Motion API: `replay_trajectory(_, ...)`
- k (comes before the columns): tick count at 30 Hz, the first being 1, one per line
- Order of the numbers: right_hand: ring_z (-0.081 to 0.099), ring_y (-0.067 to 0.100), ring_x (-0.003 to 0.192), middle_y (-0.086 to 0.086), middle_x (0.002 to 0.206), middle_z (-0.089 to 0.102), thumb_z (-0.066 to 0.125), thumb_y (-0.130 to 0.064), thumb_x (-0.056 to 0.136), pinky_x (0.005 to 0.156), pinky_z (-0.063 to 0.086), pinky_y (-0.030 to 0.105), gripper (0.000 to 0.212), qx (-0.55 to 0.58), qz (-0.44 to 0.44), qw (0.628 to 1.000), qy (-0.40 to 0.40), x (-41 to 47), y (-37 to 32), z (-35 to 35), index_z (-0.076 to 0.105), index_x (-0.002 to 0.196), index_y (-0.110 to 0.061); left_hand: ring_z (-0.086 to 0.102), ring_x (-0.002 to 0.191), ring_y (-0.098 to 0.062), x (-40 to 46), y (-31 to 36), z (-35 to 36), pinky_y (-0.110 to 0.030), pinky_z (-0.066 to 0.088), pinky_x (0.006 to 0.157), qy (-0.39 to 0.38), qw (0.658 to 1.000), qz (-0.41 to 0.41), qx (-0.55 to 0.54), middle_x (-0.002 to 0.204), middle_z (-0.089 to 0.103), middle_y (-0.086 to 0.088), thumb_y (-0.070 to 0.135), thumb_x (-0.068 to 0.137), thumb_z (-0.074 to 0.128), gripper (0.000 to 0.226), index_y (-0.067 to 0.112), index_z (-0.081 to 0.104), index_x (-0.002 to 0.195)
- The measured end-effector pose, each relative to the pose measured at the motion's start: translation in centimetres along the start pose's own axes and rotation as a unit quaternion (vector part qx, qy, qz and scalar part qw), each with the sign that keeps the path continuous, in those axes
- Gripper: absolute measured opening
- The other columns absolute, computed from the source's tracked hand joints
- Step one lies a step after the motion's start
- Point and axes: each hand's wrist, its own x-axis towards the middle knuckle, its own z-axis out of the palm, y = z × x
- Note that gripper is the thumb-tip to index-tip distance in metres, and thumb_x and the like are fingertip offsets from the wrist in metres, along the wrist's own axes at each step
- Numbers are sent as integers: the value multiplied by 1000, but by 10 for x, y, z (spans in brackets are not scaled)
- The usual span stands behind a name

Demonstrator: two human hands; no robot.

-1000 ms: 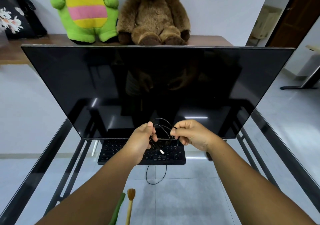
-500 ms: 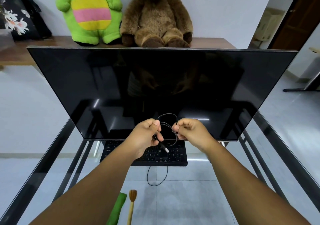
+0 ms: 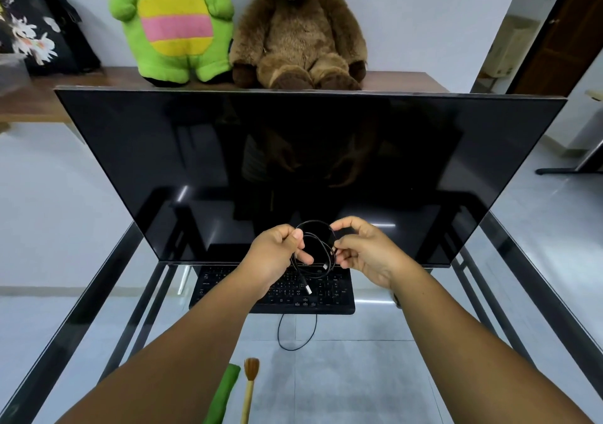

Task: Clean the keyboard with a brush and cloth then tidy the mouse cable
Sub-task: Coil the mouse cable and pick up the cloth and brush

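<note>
At frame centre, above the keyboard (image 3: 272,288), a thin black mouse cable (image 3: 321,253) forms loose loops, pinched by left hand (image 3: 274,257) and right hand (image 3: 365,253) fingers, plug dangling. The mouse is hidden.

No readable text, brand, number or sign anywhere in view.

Flat black computer keyboard (image 3: 326,293) on the glass desk — pale legends on the keycaps, too small and blurred to make out a single character.

Large black monitor screen (image 3: 228,162) — dark, nothing displayed, no logo legible on its bezel.

Green plush toy with pink and yellow belly stripes (image 3: 173,25) and brown plush toy with a pale muzzle (image 3: 300,31) — no tags or lettering visible.

Black floral-print bag (image 3: 29,28) at upper left — pattern only, no words.
</note>
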Motion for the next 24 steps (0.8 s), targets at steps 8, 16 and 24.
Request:
replay_trajectory(8, 61, 17, 56, 12, 72, 66, 56, 1, 92, 51, 53, 25, 15, 2, -2, 1000, -5, -4, 1, 0, 62, 84, -10, 51, 59, -7, 6, -5, 3, -20, 46, 60, 27, 999, -25, 17, 78, 76, -1, 29, 102, 46, 27, 14, 61, 86)
replay_trajectory(16, 61, 14, 55, 13, 76, 70, 64, -4, 90, 52, 52, 23, 15, -51, -25, 998, 0, -4, -1, -3, 65, 104, -7, 55, 55, -8, 12, -11, 3, -20, 49, 57, 35, 995, -71, -66, 78, 70, -11, 32, 99, 54, 29, 9, 65, 85)
replay_trajectory(24, 64, 15, 59, 14, 76, 64, 68, -15, 89, 54, 54, 21, 13, -47, 3, 999, -11, -4, -1, -6, 69, 93, -3, 56, 54, -10, 15, -15, 4, -22, 51, 60, 38, 988, -104, -109, 71, 60, -9, 32, 98, 55, 31, 5, 66, 88)
